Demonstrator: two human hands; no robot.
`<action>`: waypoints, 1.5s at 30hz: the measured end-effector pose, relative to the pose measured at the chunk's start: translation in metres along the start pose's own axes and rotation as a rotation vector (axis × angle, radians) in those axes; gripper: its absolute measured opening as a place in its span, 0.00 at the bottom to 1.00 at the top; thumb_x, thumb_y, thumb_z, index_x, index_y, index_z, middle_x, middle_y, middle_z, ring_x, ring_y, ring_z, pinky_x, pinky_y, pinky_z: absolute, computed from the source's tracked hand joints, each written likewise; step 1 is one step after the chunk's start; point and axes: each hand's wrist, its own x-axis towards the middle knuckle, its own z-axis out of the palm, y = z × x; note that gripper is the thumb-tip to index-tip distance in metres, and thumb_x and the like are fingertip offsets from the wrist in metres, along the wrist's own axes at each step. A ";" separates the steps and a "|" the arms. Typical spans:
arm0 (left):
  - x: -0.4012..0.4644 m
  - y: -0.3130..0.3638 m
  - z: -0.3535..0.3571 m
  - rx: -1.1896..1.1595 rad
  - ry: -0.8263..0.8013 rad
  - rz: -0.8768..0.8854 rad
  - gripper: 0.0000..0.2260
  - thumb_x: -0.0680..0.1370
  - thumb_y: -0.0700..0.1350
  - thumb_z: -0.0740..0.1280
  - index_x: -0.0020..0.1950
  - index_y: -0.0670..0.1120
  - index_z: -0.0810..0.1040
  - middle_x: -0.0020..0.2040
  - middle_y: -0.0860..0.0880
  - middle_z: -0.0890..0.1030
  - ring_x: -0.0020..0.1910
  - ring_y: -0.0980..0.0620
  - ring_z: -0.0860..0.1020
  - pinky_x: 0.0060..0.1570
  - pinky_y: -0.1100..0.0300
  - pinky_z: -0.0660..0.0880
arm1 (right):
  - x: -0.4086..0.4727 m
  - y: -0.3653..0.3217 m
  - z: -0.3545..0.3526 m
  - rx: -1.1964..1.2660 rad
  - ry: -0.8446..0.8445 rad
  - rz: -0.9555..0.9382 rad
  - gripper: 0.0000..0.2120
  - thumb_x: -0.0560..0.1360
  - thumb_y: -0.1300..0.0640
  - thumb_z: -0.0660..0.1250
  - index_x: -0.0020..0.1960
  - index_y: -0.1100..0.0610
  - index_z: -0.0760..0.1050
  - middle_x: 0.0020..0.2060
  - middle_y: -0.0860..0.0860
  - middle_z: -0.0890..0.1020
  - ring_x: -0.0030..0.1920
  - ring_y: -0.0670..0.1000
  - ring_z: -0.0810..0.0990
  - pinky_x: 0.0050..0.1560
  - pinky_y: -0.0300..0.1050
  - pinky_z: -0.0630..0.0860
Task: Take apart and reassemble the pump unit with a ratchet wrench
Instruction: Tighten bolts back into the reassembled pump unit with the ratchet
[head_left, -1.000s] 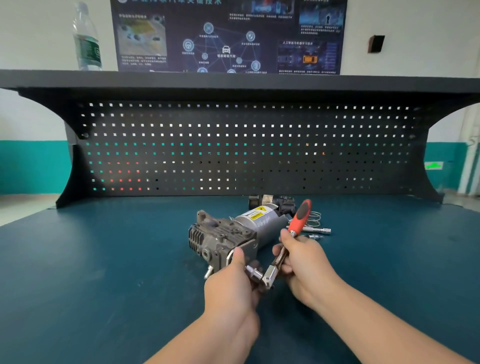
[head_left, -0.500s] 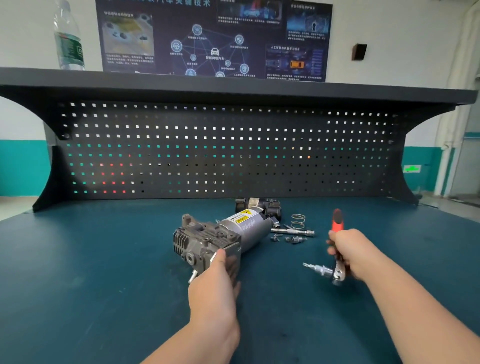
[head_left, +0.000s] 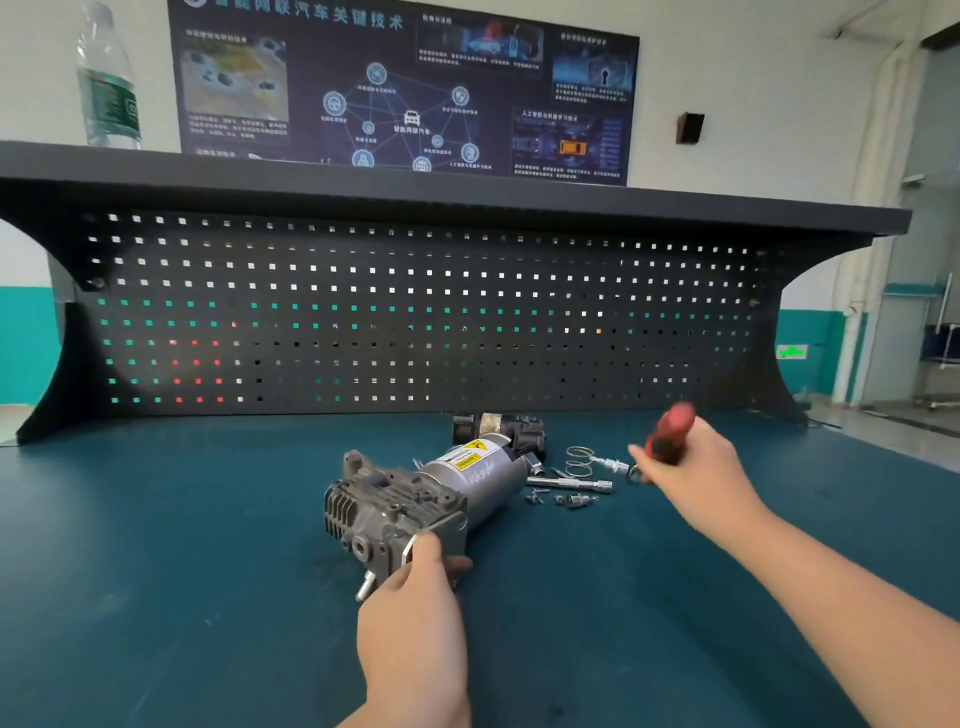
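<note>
1. The pump lies on its side on the green bench top, near the middle, with its finned grey end toward the left and its silver cylinder with the yellow label pointing back and to the right.
2. The left hand reaches forward from below, forearm straight, and grips the near corner of the pump, thumb on top by a metal bracket and fingers curled under the edge.
3. The right hand is stretched out to the right of the pump, raised off the bench, fist closed round the wrench; its red and black handle sticks up out of the fist and is blurred.
4. Between the pump and the right hand lie loose parts: a spring, a long bolt and a few small fittings.
5. A dark part sits behind the pump, near the pegboard.
</note>
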 end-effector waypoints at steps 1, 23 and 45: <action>0.002 -0.001 0.000 0.004 -0.001 -0.002 0.15 0.73 0.50 0.66 0.26 0.58 0.81 0.30 0.49 0.83 0.43 0.44 0.81 0.55 0.47 0.76 | 0.000 0.007 0.003 -0.041 -0.029 -0.035 0.15 0.73 0.54 0.70 0.34 0.49 0.65 0.35 0.48 0.73 0.36 0.46 0.75 0.36 0.42 0.69; 0.017 0.000 0.007 -0.338 -0.093 -0.126 0.19 0.82 0.46 0.53 0.38 0.38 0.74 0.51 0.39 0.78 0.53 0.44 0.76 0.55 0.53 0.68 | 0.012 0.047 0.014 -0.358 -0.337 -0.056 0.12 0.76 0.65 0.61 0.52 0.53 0.79 0.51 0.50 0.79 0.54 0.53 0.78 0.56 0.46 0.72; 0.006 0.008 0.001 -0.296 -0.019 -0.199 0.17 0.80 0.48 0.55 0.46 0.42 0.80 0.44 0.42 0.84 0.47 0.43 0.82 0.56 0.46 0.76 | -0.093 -0.161 0.062 0.228 -0.482 0.035 0.08 0.68 0.50 0.75 0.37 0.52 0.79 0.29 0.44 0.80 0.30 0.35 0.76 0.32 0.27 0.69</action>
